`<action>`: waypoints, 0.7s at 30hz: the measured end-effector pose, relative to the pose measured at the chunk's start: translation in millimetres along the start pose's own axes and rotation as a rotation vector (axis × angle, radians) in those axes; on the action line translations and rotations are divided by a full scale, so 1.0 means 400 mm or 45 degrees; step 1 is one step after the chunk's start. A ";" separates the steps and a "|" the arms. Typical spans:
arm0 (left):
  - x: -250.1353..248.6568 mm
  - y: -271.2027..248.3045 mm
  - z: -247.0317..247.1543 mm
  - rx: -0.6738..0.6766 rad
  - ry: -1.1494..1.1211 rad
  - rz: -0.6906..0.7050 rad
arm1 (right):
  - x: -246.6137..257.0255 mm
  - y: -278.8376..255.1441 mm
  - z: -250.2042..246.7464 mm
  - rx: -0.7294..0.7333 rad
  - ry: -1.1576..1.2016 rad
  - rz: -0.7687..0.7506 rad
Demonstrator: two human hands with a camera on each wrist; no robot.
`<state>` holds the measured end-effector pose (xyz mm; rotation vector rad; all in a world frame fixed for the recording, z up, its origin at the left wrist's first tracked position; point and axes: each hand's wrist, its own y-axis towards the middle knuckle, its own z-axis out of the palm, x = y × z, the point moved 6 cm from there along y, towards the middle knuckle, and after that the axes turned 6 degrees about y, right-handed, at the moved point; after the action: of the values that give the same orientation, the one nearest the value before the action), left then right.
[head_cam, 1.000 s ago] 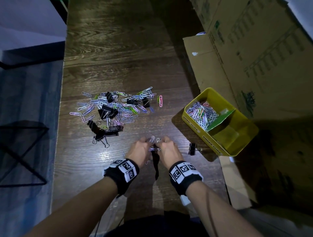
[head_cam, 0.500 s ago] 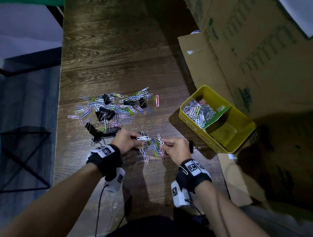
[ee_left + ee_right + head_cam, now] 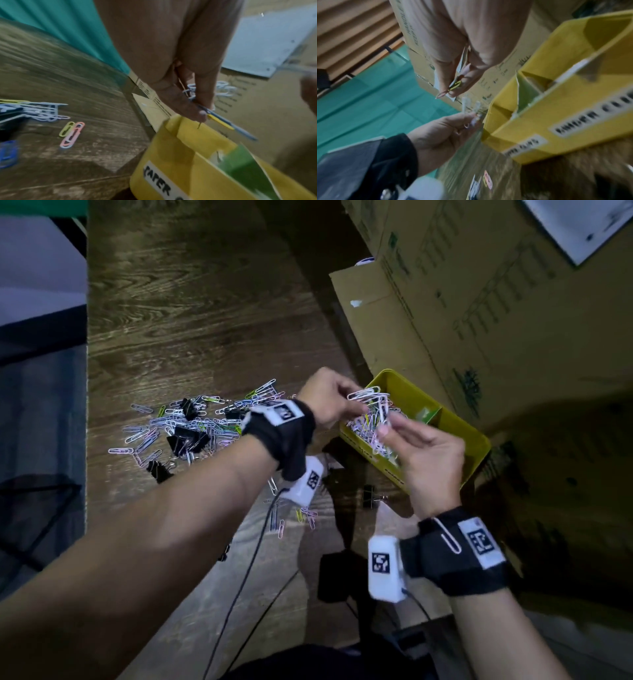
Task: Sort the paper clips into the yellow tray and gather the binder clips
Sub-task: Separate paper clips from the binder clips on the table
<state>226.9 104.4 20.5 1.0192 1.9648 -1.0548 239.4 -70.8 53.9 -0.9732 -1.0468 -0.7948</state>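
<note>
Both hands hover over the paper-clip side of the yellow tray [image 3: 478, 444]. My left hand [image 3: 354, 402] pinches a bunch of paper clips [image 3: 371, 405], seen close in the left wrist view as paper clips [image 3: 204, 109] above the tray [image 3: 180, 155]. My right hand [image 3: 387, 430] pinches more paper clips [image 3: 456, 84] beside it. A mixed pile of paper clips and black binder clips [image 3: 188, 433] lies on the table to the left. One binder clip [image 3: 370, 497] lies alone by the tray's near corner.
A green divider [image 3: 428, 414] splits the tray. A big cardboard box [image 3: 479, 302] stands right behind it. A few loose paper clips [image 3: 306, 515] lie under my left wrist. One clip [image 3: 448, 537] hangs on my right wristband. The table's left edge [image 3: 87, 440] drops off.
Both hands have lifted off the table's front with the gathered paper clips and moved right and away, to above the yellow tray.
</note>
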 end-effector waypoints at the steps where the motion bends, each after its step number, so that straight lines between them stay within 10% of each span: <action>1: -0.007 0.015 0.020 -0.005 0.127 0.014 | 0.019 0.016 -0.005 -0.017 -0.033 -0.025; 6: -0.027 0.024 0.071 0.137 0.566 0.085 | 0.064 0.115 -0.019 -0.092 -0.504 -0.144; 13: 0.087 -0.074 -0.048 -0.016 -0.003 -0.007 | 0.003 0.226 0.036 0.133 -1.227 -0.088; 21: 0.336 -0.334 -0.112 0.394 0.941 -0.036 | -0.025 0.191 0.148 0.467 -1.605 -0.344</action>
<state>40.4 137.3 -24.6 1.7431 2.4270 -1.1182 284.7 13.0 35.4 -0.9928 -2.3445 -0.0812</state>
